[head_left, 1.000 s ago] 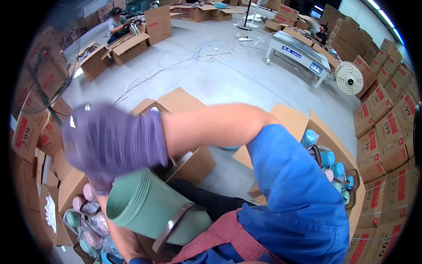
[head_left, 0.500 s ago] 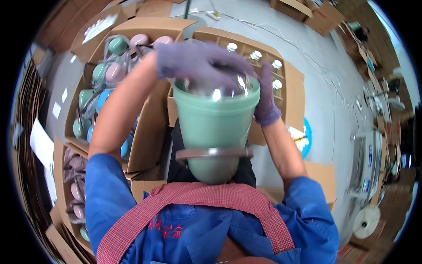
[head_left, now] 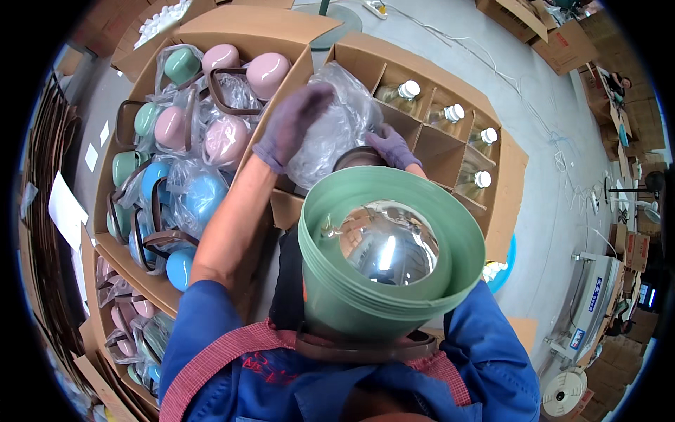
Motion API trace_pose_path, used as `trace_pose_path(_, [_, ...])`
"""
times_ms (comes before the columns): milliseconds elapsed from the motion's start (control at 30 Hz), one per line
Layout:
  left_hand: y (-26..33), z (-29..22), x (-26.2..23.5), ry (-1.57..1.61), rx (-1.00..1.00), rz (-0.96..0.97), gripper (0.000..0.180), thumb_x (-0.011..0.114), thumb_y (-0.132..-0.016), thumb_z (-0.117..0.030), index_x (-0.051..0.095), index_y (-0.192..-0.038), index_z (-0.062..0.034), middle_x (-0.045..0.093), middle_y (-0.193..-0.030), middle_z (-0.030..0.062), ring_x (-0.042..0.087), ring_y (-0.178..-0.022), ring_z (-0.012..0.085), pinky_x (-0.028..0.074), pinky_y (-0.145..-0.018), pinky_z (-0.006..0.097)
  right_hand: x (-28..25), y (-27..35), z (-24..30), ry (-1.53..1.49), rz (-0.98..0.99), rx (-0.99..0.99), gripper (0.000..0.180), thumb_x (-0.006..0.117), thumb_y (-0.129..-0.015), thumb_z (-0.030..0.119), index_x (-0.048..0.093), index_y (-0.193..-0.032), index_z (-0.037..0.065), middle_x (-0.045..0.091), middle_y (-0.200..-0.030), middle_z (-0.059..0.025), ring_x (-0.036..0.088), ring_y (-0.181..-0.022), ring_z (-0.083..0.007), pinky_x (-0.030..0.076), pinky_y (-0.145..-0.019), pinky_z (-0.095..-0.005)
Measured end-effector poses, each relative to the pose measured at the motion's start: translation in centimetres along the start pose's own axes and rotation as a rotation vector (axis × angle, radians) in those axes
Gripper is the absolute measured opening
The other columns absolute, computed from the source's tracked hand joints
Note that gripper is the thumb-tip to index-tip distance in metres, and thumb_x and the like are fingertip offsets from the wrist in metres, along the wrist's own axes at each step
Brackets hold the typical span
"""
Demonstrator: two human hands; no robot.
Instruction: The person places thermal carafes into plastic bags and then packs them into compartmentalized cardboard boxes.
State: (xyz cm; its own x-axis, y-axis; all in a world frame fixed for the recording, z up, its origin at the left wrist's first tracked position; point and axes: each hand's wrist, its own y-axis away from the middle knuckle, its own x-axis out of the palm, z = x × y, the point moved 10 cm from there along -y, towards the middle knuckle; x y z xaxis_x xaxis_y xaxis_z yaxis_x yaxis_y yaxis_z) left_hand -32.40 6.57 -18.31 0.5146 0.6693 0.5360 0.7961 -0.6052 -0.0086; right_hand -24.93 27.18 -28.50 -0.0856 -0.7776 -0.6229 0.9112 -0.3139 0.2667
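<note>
A green jug body (head_left: 325, 304) stands on my lap, leaning against my chest. Its wide open rim faces up, a shiny silvery dome (head_left: 390, 247) sits inside, and a brown band (head_left: 365, 349) circles its lower part. Beyond it a crumpled clear plastic bag (head_left: 336, 116) lies over the box compartments, and a round brown part (head_left: 358, 157) shows partly behind the rim. My left hand (head_left: 295, 125), in a purple glove, hovers at the bag's left side with fingers stretched out. My right hand (head_left: 394, 146), gloved too, has its fingers closed at the bag's right edge, beside the brown part.
At left, a cardboard box (head_left: 242, 184) holds pink, green and blue jugs with brown handles in plastic. A divided carton (head_left: 508, 179) ahead right holds several glass bottles (head_left: 450, 114) with white caps. A blue basin (head_left: 508, 261) stands right; cables (head_left: 464, 53) cross the floor.
Both hands have left the jug body's rim and reached forward to the plastic bag. The jug body has tilted and shifted right and nearer, showing its inside more fully.
</note>
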Motion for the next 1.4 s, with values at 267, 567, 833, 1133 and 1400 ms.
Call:
trace_pose_path(267, [4.4, 3.5, 0.4, -1.714, 0.203, 0.153, 0.074, 0.059, -0.079, -0.056, 0.050, -0.133, -0.0059, 0.053, -0.131, 0.0206, 0.047, -0.125, 0.0352, 0.032, -0.108, 0.043, 0.2, 4.9, 0.9, 0.085, 0.103, -0.140, 0.052, 0.067, -0.083, 0.030, 0.054, -0.127, 0.006, 0.060, -0.123, -0.0197, 0.059, -0.113, -0.0337, 0.045, -0.097, -0.0353])
trace_pose_path(567, [5.6, -5.8, 4.1, -1.071, 0.238, 0.156, 0.051, 0.066, -0.085, -0.035, 0.058, -0.124, -0.0019, 0.060, -0.123, 0.0143, 0.053, -0.119, 0.0229, 0.042, -0.100, 0.032, -18.0, 10.4, 6.9, -0.075, -0.624, -0.333, 0.064, 0.077, -0.074, 0.028, 0.051, -0.126, 0.001, 0.061, -0.118, -0.0186, 0.060, -0.108, -0.0293, 0.047, -0.095, -0.0369])
trace_pose_path(833, [5.9, -14.1, 11.6, -0.642, 0.310, 0.038, 0.047, 0.057, -0.084, -0.017, 0.054, -0.126, 0.0039, 0.063, -0.114, 0.0131, 0.059, -0.105, 0.0203, 0.043, -0.096, 0.031, -20.5, 16.5, 12.5, -0.706, -0.597, -0.521, 0.056, 0.036, -0.100, 0.041, 0.048, -0.132, -0.003, 0.049, -0.135, -0.0142, 0.053, -0.118, -0.0252, 0.040, -0.103, -0.0348])
trace_pose_path(1133, [14.9, -17.0, 22.6, -0.782, 0.845, 0.490, 0.039, 0.063, -0.082, -0.039, 0.062, -0.081, 0.0002, 0.067, -0.089, 0.0192, 0.065, -0.085, 0.0353, 0.050, -0.085, 0.043, -11.7, 21.1, 18.0, -1.273, 0.144, -0.477, 0.074, 0.020, -0.099, 0.053, 0.064, -0.106, -0.006, 0.057, -0.124, -0.0257, 0.053, -0.118, -0.0350, 0.038, -0.106, -0.0386])
trace_pose_path(1400, [16.7, -17.1, 21.8, -1.012, 0.761, 0.469, 0.076, 0.088, -0.043, -0.044, 0.062, -0.102, -0.0034, 0.062, -0.104, 0.0164, 0.059, -0.092, 0.0331, 0.047, -0.085, 0.042, -15.9, 28.4, 19.9, -0.332, -0.425, -1.047, 0.065, 0.036, -0.095, 0.060, 0.057, -0.109, 0.000, 0.061, -0.106, -0.0201, 0.059, -0.106, -0.0374, 0.045, -0.095, -0.0497])
